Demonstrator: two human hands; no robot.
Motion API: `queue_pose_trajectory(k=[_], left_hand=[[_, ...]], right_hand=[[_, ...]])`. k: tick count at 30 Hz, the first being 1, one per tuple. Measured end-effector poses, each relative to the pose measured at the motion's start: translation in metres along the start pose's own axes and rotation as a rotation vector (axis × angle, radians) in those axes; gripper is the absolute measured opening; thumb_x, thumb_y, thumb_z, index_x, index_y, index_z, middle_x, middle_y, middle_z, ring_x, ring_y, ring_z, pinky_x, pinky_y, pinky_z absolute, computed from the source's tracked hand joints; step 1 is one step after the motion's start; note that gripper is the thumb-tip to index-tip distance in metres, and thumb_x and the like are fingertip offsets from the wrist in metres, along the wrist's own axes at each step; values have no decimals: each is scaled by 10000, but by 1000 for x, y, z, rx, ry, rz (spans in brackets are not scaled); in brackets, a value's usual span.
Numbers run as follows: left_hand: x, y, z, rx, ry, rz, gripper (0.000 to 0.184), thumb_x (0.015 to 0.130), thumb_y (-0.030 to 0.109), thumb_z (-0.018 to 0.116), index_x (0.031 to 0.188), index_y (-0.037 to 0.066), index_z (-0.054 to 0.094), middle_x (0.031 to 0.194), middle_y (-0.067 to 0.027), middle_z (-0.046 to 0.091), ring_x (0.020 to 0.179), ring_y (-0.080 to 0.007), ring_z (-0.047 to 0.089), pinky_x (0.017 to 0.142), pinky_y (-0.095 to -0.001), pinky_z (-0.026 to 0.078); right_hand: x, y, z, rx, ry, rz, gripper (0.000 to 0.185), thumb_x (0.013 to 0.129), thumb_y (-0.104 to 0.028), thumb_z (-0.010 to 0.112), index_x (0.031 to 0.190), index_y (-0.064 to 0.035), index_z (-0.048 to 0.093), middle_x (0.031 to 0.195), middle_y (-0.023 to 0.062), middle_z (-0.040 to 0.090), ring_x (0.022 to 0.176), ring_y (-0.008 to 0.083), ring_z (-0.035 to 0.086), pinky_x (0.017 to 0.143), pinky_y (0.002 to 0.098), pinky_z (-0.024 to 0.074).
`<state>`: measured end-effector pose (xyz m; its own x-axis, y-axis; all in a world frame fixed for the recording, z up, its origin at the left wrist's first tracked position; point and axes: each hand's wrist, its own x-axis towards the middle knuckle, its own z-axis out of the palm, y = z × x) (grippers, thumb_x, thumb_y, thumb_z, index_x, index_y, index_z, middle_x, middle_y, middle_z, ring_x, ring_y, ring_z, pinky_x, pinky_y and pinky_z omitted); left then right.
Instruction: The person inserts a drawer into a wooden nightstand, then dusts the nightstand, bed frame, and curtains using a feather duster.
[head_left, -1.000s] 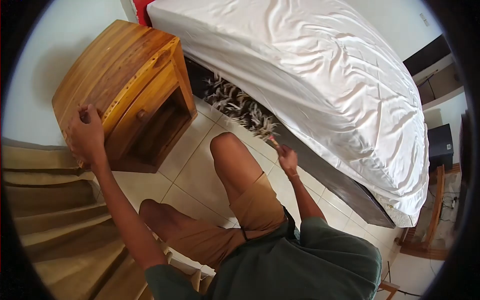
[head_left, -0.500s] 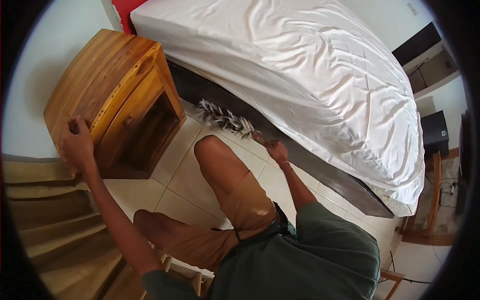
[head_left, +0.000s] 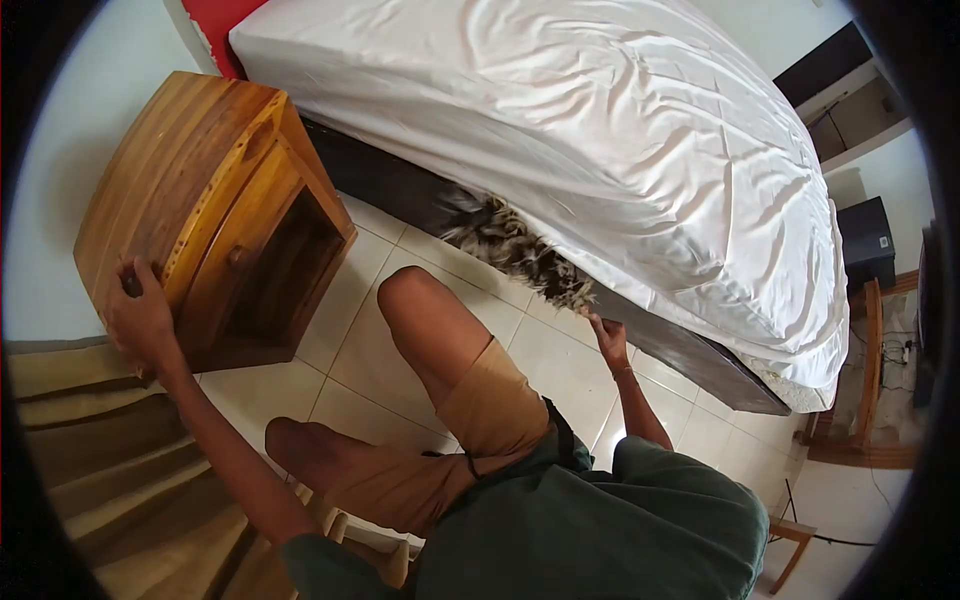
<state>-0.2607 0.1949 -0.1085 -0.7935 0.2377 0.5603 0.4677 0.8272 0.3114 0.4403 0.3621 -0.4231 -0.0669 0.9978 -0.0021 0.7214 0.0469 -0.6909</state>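
Observation:
My right hand is closed round the handle end of a fluffy grey-brown feather duster. The duster's feathers lie against the dark side of the bed base, just under the hanging edge of the white sheet. Its handle is mostly hidden in my fingers. My left hand is curled over the near left corner of a wooden bedside cabinet. The cabinet has a drawer with a round knob and an open dark compartment below it.
Pale floor tiles lie between the cabinet, my bent knees and the bed. Olive-brown curtains hang at lower left, beside the wall. A black box and wooden furniture with cables stand beyond the bed's far end.
My right hand has moved right and a little towards me with the duster. The feathers now look fuller and press on the bed's side. My left hand stays on the cabinet corner.

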Motion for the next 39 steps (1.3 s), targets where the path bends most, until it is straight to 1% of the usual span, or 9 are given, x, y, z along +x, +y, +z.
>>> queue_pose_trajectory(k=[5,12,15,21,25,29,32,35,39], left_hand=[[-4,7,-5,65,52,14,344,902,468,586,1051,186,714,1048,-53,719,1003,-294,658,854,-443,497],[0,6,-4,11,-14,-9,371,912,481,572,1079,180,709,1068,-51,716,1004,-289,662,858,-435,500],[-4,14,-10,56,-4,-29,393,914,487,565,1077,162,712,1066,-52,718,1012,-289,661,861,-434,498],[3,-7,8,-17,6,45,414,910,500,566,1073,148,713,1080,-73,712,1029,-301,651,863,-444,495],[0,1,0,45,41,37,394,909,487,578,1060,148,713,1067,-76,711,1025,-301,649,858,-444,496],[-4,9,-6,26,9,9,388,907,492,577,1049,158,714,1076,-64,705,1035,-300,642,860,-443,495],[-5,10,-6,13,2,-26,370,906,489,579,1048,175,715,1093,-53,701,1042,-297,637,863,-440,494],[-4,8,-5,31,4,-23,351,905,481,582,1049,190,715,1091,-46,703,1041,-295,637,864,-438,493],[-1,-2,0,64,6,24,354,899,493,581,1053,202,714,1067,-41,710,1038,-289,639,864,-434,494]], right_hand=[[-6,-43,-30,-530,-100,176,614,939,-494,614,652,33,484,564,86,310,565,117,324,505,382,316],[-8,-2,-33,-285,-18,86,708,859,-604,633,588,39,515,521,189,432,469,316,457,513,450,359],[-14,-14,-39,-589,-47,143,708,862,-604,633,583,38,519,515,179,420,467,305,450,511,443,365],[-13,28,-13,-69,114,5,700,846,-624,640,560,12,574,509,170,490,489,336,484,519,451,398],[-17,-18,-30,-574,17,101,653,889,-572,624,607,16,579,545,199,466,489,335,464,514,456,382],[-8,9,-29,-206,-58,84,639,857,-580,658,591,0,603,564,165,576,556,335,592,561,427,461],[-13,17,-27,-119,40,37,654,847,-607,651,631,10,615,585,187,561,550,353,563,561,440,443],[-27,-8,-41,-559,-27,197,655,898,-570,614,640,31,583,562,193,483,517,337,482,558,434,401],[-39,11,-50,-291,-53,162,613,919,-478,635,607,44,558,518,171,429,495,258,410,527,422,389]])
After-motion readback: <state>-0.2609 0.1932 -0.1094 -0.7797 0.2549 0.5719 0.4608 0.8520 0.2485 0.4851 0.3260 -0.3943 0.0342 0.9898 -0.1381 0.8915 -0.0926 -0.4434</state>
